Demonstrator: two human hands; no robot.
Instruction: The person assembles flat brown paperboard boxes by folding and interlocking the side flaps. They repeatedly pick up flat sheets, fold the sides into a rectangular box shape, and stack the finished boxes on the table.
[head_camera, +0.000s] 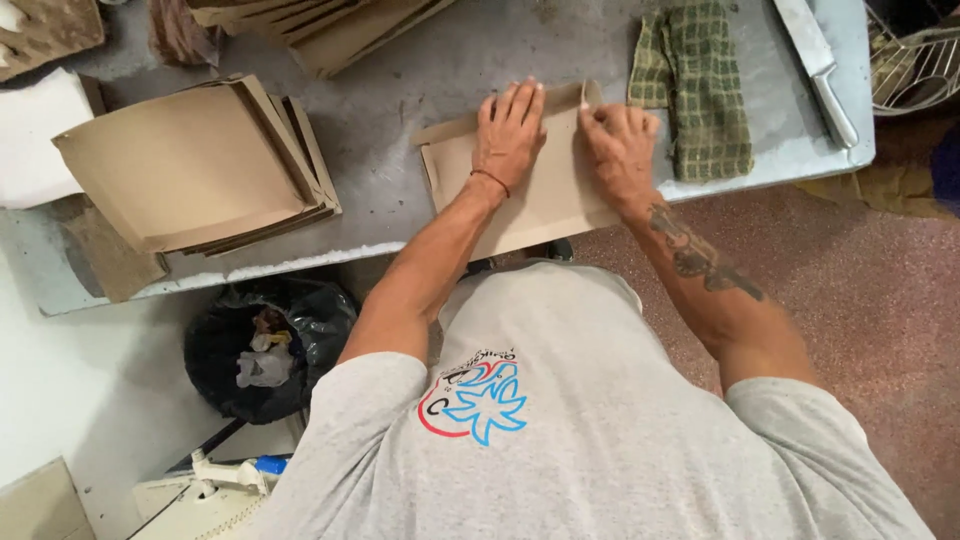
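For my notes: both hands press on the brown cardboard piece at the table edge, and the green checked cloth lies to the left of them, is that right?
Not quite. In the head view the left hand and right hand do press on the brown cardboard piece at the edge of the table, but the green checked cloth lies to their right, not left.
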